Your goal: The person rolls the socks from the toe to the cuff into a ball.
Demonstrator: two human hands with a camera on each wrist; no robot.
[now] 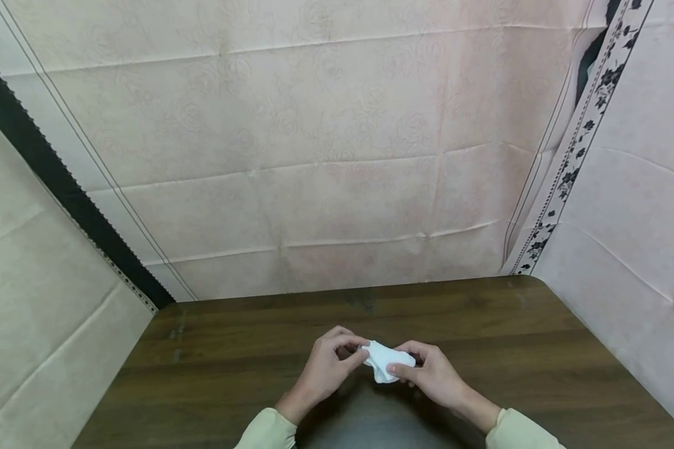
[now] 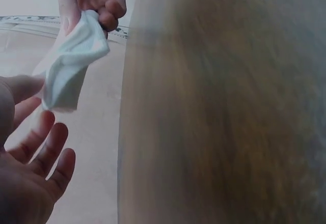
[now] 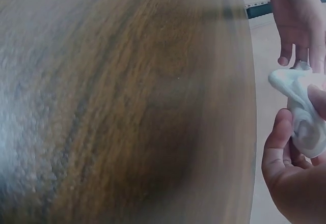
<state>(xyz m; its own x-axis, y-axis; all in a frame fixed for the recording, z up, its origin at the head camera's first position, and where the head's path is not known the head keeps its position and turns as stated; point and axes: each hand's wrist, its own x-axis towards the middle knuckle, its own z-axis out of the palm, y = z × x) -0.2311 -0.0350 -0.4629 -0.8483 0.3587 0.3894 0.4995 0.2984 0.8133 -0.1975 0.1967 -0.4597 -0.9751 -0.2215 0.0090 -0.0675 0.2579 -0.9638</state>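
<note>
A small white cloth (image 1: pixel 383 359), soft and crumpled, is held above the table between both hands. My left hand (image 1: pixel 330 363) pinches its left end with thumb and index finger. In the left wrist view the other fingers of that hand (image 2: pixel 38 170) spread loosely below the cloth (image 2: pixel 76 63), which shows folds and a thick edge. On the other end, my right hand (image 1: pixel 434 375) grips with the thumb on top and fingers curled beneath. The right wrist view shows the cloth (image 3: pixel 300 99) bunched in the right hand (image 3: pixel 285 175). Its exact kind is unclear.
Beneath the hands lies a brown wood-grain table (image 1: pixel 230 349) with rounded far corners. Pale creased sheets hang behind it (image 1: pixel 314 156) and on both sides. A dark strip (image 1: pixel 73 181) runs down the left, a floral border (image 1: pixel 573 168) down the right.
</note>
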